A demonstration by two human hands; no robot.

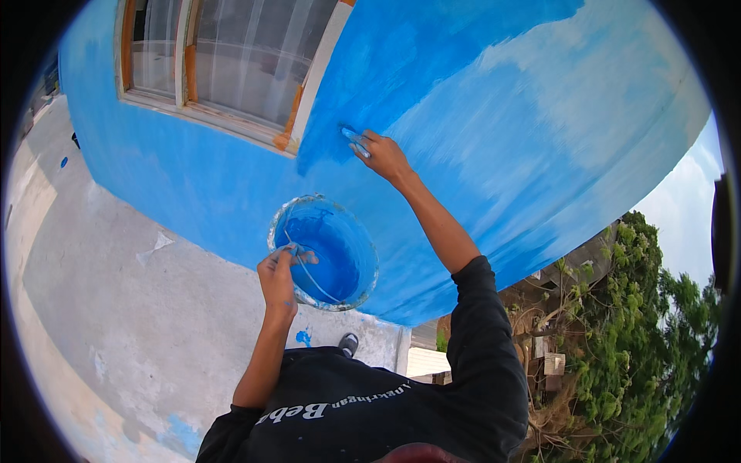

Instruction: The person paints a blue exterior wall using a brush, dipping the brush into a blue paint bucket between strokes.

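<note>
My right hand (pixel 383 155) grips a paintbrush (pixel 354 139), its dark bristles against the blue wall (pixel 405 75) just right of the window's lower corner. Darker blue paint surrounds the brush and runs up along the window's right side; paler, streaky blue spreads farther right. Lower down, my left hand (pixel 281 272) is closed on the thin wire handle (pixel 312 276) of a paint bucket (pixel 371 254). Blue paint (pixel 336 269) lies inside the bucket, and its rim is crusted with dried paint. Most of the brush's handle is hidden by my right fingers.
A window (pixel 249 58) with a white and orange frame is set in the wall at upper left. Below runs a concrete floor (pixel 173 312) with blue splashes (pixel 303 337). My shoe (pixel 348 342) stands near the floor's edge (pixel 402 350). Trees (pixel 619 324) grow beyond, at right.
</note>
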